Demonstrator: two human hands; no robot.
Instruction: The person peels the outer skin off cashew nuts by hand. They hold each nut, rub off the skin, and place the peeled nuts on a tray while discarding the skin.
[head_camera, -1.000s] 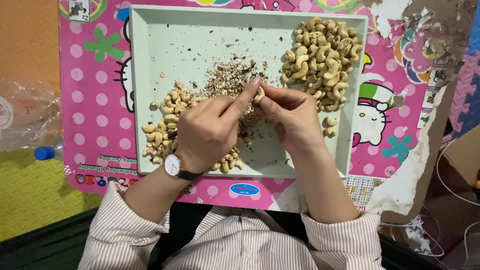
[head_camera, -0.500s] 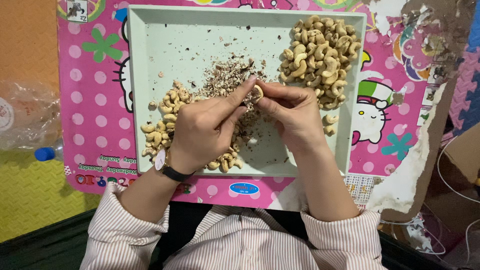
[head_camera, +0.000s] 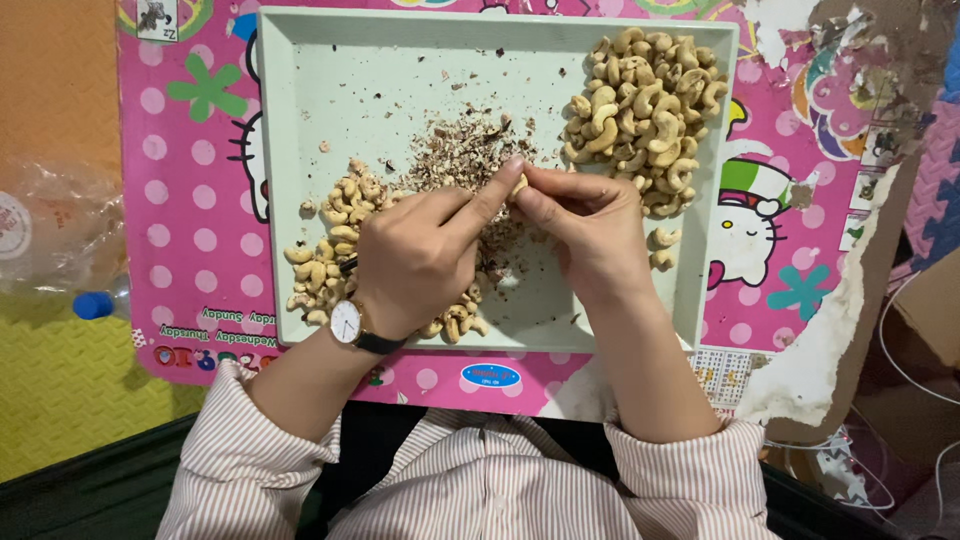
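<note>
A: Where the two hands meet over the pale green tray (head_camera: 300, 150), what is being held?

B: A single cashew (head_camera: 519, 183) is pinched between the fingertips of both hands. The left hand (head_camera: 415, 262) is closed to a narrow pinch, forefinger stretched out to the nut; a thin dark tool seems to be tucked under it, though that cannot be told for certain. The right hand (head_camera: 580, 225) is curled, thumb and fingers shut on the same nut from the other side.

A: And where is the nut placed?

B: It is held just above the brown skin flakes (head_camera: 462, 150) scattered mid-tray, between the smaller heap of cashews (head_camera: 335, 240) at the left and the larger cashew pile (head_camera: 640, 110) at the right.

A: What could go wrong?

B: Most of the nut is hidden by fingertips, so little of it is gripped. If it is squeezed unevenly, it could be snapped or flicked out, perhaps past the rim onto the pink cartoon mat (head_camera: 190, 200). The left heap could also be nudged by the left wrist and its wristwatch (head_camera: 346, 322), which lie right over it, and nuts could be mixed with flakes.
</note>
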